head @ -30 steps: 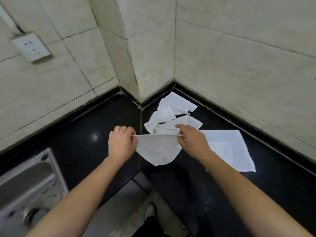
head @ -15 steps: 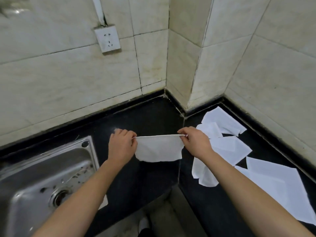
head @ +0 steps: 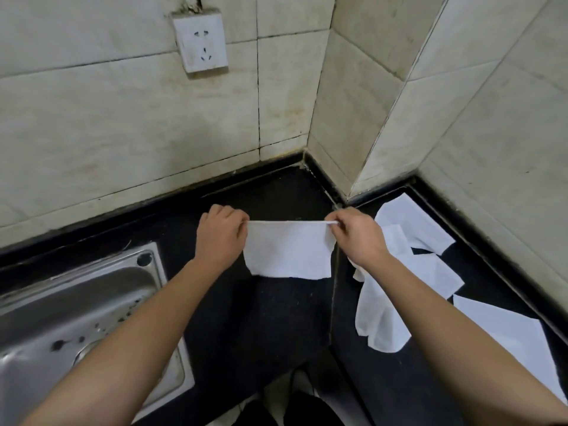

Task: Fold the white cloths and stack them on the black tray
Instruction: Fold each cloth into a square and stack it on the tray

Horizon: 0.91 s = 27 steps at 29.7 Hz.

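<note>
In the head view, two bare arms reach out over a black tabletop point(head: 270, 321). The left hand point(head: 219, 238) and the right hand point(head: 358, 238) hold one white cloth point(head: 289, 250) between them. Each hand pinches a top corner, with its fingers point(head: 342, 221) curled tight on the edge. The top edge is pulled straight from hand to hand. The rest of the cloth hangs down flat, in the air above the tabletop, near the inner corner of the wall point(head: 123, 124).

To the right of the right hand, other white cloths point(head: 413, 222) lie on the tabletop. Some are crumpled and lie partly on top of each other. One bigger cloth point(head: 504, 333) lies flat near the right edge, partly under the right arm.

On the left, a shiny metal sink point(head: 76, 318) sits in the tabletop. It has dark spots in it. A white socket point(head: 201, 43) is on the tiled wall above.
</note>
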Available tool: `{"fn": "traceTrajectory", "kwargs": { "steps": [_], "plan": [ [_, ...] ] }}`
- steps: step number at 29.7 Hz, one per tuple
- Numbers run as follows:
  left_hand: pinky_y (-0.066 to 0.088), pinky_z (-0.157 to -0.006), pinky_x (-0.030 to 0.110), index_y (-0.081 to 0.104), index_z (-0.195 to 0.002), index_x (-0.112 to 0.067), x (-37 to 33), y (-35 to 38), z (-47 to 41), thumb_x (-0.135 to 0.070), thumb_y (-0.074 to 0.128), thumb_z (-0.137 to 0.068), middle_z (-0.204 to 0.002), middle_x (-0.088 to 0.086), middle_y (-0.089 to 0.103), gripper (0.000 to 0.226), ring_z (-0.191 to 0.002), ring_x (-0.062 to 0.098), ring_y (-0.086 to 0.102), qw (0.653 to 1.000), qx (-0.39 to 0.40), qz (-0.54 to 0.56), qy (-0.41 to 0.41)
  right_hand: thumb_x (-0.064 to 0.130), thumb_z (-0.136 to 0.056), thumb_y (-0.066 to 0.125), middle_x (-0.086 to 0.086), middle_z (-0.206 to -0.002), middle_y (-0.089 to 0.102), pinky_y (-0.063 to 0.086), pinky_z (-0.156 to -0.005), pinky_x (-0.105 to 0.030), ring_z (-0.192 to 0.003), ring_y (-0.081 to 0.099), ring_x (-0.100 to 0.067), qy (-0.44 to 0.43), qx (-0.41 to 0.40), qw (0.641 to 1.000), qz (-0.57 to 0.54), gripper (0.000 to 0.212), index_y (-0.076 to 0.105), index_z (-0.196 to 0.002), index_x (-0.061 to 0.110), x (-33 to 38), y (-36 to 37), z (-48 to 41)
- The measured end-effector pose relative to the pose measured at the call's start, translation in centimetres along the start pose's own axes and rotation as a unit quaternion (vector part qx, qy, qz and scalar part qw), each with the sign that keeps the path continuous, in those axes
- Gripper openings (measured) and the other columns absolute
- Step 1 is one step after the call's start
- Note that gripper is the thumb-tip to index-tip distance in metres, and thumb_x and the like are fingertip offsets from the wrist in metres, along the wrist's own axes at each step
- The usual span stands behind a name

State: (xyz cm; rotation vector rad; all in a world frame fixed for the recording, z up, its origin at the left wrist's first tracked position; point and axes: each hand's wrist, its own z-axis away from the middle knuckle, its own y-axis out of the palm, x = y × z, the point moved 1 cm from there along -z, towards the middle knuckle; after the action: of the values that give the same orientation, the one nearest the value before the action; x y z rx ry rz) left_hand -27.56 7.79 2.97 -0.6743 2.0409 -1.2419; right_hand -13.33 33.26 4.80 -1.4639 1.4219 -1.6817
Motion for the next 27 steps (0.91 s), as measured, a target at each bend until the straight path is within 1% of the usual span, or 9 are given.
{"fn": "traceTrajectory", "kwargs": {
  "steps": [3,5,8,10,13,18,22,25,27],
  "plan": [
    [0.04,-0.07,0.037,0.065,-0.088,-0.012,-0.8,-1.2,-1.8,-0.015,0.064,-0.083,-0.09,0.004,0.063,0.006,-0.089,0.025,0.052,0.997,-0.069,0.016,-0.002,0.022,-0.091,0.059,0.008,-0.098,0.066,0.05,-0.069,-0.031,-0.086,0.062,-0.015,-0.013,-0.078,0.996,-0.032,0.016,0.069,-0.103,0.028,0.3,-1.4,-1.5],
    [0.038,-0.07,0.036,0.058,-0.083,-0.011,-1.4,-2.0,-2.2,-0.017,0.061,-0.079,-0.089,0.006,0.057,0.007,-0.087,0.025,0.049,0.994,-0.109,0.028,0.01,0.022,-0.087,0.06,0.01,-0.091,0.064,0.046,-0.063,-0.027,-0.08,0.06,-0.011,-0.038,-0.123,0.991,-0.035,0.013,0.068,-0.095,0.027,0.8,-2.1,-1.8],
    [0.036,-0.07,0.038,0.055,-0.08,-0.009,-1.9,-1.2,-1.5,-0.018,0.056,-0.076,-0.093,0.009,0.056,0.01,-0.087,0.028,0.049,0.992,-0.116,0.031,0.03,0.023,-0.082,0.063,0.009,-0.082,0.06,0.043,-0.057,-0.025,-0.073,0.056,-0.011,-0.073,-0.139,0.987,-0.037,0.006,0.065,-0.087,0.024,0.2,-1.5,-1.0],
    [0.035,-0.074,0.038,0.054,-0.08,-0.008,-1.6,0.5,0.6,-0.019,0.055,-0.074,-0.096,0.01,0.057,0.012,-0.09,0.029,0.05,0.996,-0.079,0.02,0.042,0.023,-0.08,0.063,0.007,-0.082,0.06,0.044,-0.057,-0.026,-0.075,0.056,-0.012,-0.093,-0.103,0.99,-0.026,0.006,0.064,-0.086,0.022,-1.0,0.6,0.7],
    [0.036,-0.077,0.039,0.054,-0.08,-0.009,-0.9,4.1,5.3,-0.023,0.051,-0.075,-0.095,0.009,0.059,0.015,-0.091,0.03,0.052,0.997,0.039,0.006,0.069,0.025,-0.08,0.057,0.003,-0.088,0.062,0.048,-0.06,-0.029,-0.079,0.061,-0.019,-0.111,0.044,0.993,0.004,0.011,0.065,-0.087,0.021,-3.7,5.2,4.0],
    [0.042,-0.074,0.038,0.054,-0.073,-0.014,-0.2,8.5,13.7,-0.029,0.046,-0.071,-0.08,0.003,0.058,0.017,-0.081,0.026,0.055,0.969,0.234,-0.001,0.085,0.031,-0.078,0.044,-0.001,-0.091,0.063,0.054,-0.064,-0.034,-0.079,0.065,-0.025,-0.137,0.229,0.963,0.026,0.029,0.068,-0.09,0.019,-6.7,12.1,11.3],
    [0.041,-0.069,0.035,0.053,-0.07,-0.018,-0.2,9.2,18.2,-0.03,0.044,-0.069,-0.07,-0.001,0.055,0.015,-0.071,0.022,0.053,0.948,0.305,0.006,0.094,0.03,-0.076,0.048,-0.001,-0.088,0.06,0.051,-0.058,-0.032,-0.073,0.063,-0.023,-0.146,0.258,0.955,0.018,0.022,0.065,-0.086,0.02,-6.8,13.6,15.0],
    [0.039,-0.068,0.033,0.052,-0.071,-0.021,0.2,9.2,19.6,-0.032,0.045,-0.068,-0.069,-0.004,0.055,0.013,-0.072,0.02,0.052,0.934,0.343,0.018,0.095,0.032,-0.076,0.05,0.001,-0.086,0.06,0.048,-0.056,-0.028,-0.072,0.062,-0.021,-0.142,0.268,0.953,0.004,0.02,0.065,-0.084,0.021,-6.8,13.7,16.1],
    [0.036,-0.067,0.031,0.05,-0.073,-0.025,0.6,8.9,19.1,-0.032,0.049,-0.071,-0.069,-0.009,0.053,0.008,-0.073,0.016,0.051,0.933,0.354,0.055,0.048,0.037,-0.076,0.047,0.004,-0.087,0.061,0.048,-0.061,-0.027,-0.077,0.063,-0.019,-0.109,0.282,0.953,-0.011,0.026,0.066,-0.085,0.022,-6.7,13.2,15.6]
  ]
}}
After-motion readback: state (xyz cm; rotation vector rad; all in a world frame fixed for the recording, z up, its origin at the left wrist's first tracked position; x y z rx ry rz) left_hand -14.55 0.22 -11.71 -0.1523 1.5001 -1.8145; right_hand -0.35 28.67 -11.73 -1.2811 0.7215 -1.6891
